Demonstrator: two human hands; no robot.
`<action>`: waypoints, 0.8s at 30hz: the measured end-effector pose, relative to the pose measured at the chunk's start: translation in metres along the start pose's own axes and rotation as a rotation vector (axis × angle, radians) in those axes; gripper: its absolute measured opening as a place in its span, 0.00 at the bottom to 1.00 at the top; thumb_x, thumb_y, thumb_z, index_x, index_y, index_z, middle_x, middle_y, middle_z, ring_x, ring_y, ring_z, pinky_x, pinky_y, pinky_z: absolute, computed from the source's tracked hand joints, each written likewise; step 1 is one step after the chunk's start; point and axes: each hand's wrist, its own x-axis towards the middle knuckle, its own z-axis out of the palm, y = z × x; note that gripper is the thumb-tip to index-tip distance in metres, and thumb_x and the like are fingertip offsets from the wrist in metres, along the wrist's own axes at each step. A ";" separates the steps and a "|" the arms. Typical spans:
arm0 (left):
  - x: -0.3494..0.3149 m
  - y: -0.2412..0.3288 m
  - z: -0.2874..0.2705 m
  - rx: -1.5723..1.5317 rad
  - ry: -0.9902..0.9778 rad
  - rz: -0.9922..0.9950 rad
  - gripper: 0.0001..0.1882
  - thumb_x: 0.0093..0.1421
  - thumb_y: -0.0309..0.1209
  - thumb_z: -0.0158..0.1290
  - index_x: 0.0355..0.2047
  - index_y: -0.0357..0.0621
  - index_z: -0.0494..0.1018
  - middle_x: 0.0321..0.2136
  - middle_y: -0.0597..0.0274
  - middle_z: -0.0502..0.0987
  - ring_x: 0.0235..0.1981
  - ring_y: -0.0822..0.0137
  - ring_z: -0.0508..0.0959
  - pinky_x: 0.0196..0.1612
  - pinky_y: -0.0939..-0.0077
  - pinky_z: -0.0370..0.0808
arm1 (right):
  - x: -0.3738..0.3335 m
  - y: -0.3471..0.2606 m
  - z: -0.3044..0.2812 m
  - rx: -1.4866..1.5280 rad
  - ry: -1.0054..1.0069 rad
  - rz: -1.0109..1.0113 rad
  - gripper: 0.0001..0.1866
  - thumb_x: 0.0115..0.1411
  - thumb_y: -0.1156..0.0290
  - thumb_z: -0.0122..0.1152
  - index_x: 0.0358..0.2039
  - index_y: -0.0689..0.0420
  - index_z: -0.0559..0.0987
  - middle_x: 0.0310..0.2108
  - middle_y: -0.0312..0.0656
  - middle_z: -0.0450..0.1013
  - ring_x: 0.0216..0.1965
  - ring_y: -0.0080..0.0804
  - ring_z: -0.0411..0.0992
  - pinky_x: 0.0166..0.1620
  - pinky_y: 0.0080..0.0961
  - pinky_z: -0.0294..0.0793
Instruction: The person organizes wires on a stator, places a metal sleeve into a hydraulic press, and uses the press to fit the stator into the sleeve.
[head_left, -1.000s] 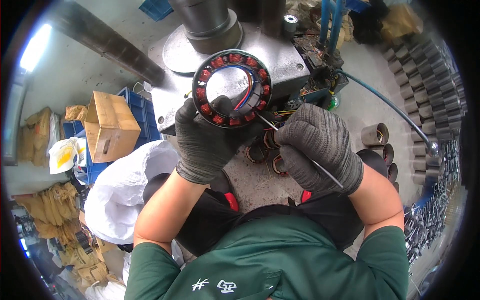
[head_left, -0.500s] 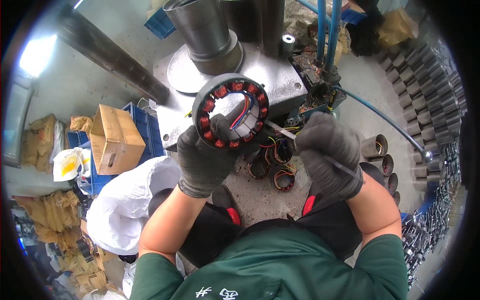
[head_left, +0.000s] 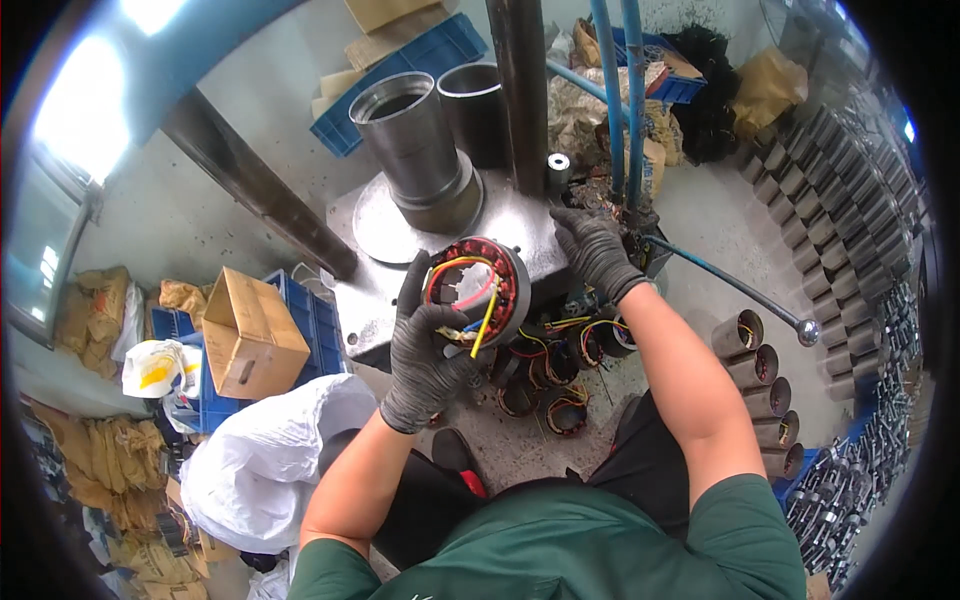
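My gloved left hand [head_left: 432, 345] is closed around the rim of a motor stator [head_left: 513, 295], a dark ring with copper windings inside. The stator is tilted above the near edge of the metal press table [head_left: 372, 300]. Yellow, red and blue wires [head_left: 486, 318] curl through its opening and hang over the near side, by my thumb. My gloved right hand [head_left: 600, 250] reaches to the right edge of the table, fingers stretched out, with nothing visible in them. Below, several more stators [head_left: 567, 413] with coloured wires stand on the floor between my feet.
A steel cylinder [head_left: 400, 150] stands on the table beside dark press columns [head_left: 518, 100]. Blue pipes [head_left: 635, 120] and a ball-ended lever [head_left: 740, 283] lie to the right. Cylindrical housings [head_left: 768, 400] line the right floor; a carton [head_left: 255, 335] and white sack [head_left: 270, 460] stand left.
My right hand has moved away from the stator to the table's right edge; its flat metal tool no longer shows. The stator has turned in my left hand, and its wires now hang nearer me.
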 end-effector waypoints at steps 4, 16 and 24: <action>0.014 0.006 0.004 -0.076 0.113 -0.137 0.23 0.45 0.18 0.69 0.40 0.48 0.75 0.73 0.40 0.52 0.65 0.50 0.72 0.62 0.62 0.73 | 0.006 0.004 0.013 -0.192 -0.008 -0.008 0.17 0.64 0.64 0.59 0.53 0.47 0.80 0.54 0.46 0.77 0.52 0.52 0.75 0.59 0.49 0.70; 0.194 0.014 -0.058 0.515 0.248 0.107 0.19 0.48 0.21 0.72 0.38 0.43 0.76 0.53 0.53 0.74 0.53 0.59 0.78 0.54 0.72 0.76 | -0.013 -0.022 -0.015 -0.191 -0.289 0.043 0.50 0.51 0.36 0.67 0.67 0.56 0.67 0.65 0.54 0.66 0.63 0.57 0.66 0.65 0.49 0.64; 0.261 -0.007 -0.064 0.407 0.143 -0.163 0.23 0.51 0.35 0.74 0.43 0.37 0.80 0.39 0.59 0.85 0.40 0.71 0.82 0.46 0.75 0.79 | -0.026 -0.033 -0.037 -0.206 -0.334 0.010 0.40 0.55 0.40 0.64 0.58 0.58 0.74 0.61 0.53 0.70 0.61 0.55 0.69 0.61 0.49 0.68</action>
